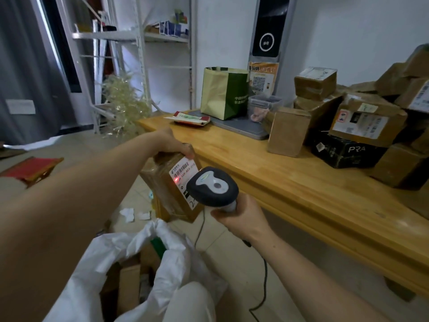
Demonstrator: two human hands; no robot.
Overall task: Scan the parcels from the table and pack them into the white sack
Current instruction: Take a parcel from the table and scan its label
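Scanning step. The left hand (173, 141) grips a parcel (162, 184) by its top end, fingers curled over the upper edge, and holds it in the air in front of the table (278, 182), above and just behind the sack (178, 259). The right hand (239, 219) is wrapped round the handle of a scanner (212, 185), whose head points at the label (183, 175); a red dot shows on the label.

Handling. The parcel is a brown carton wrapped in glossy tape. It is probably stiff and light enough for one hand, since one hand carries it from above. The tape may be slick, so a hold across two opposite faces or over an edge looks safest. The label face should be left uncovered.

Containers. The sack stands on the floor with its mouth open and slack. Inside it lie several cardboard parcels and something green; it appears partly filled. Its soft rim may fold inward, so the parcel is best lowered through the middle of the opening.

More parcels (362, 122) are stacked at the far end of the table. A green bag (222, 94) stands near them; its contents are hidden. A clear tub (264, 105) beside it holds something pinkish.
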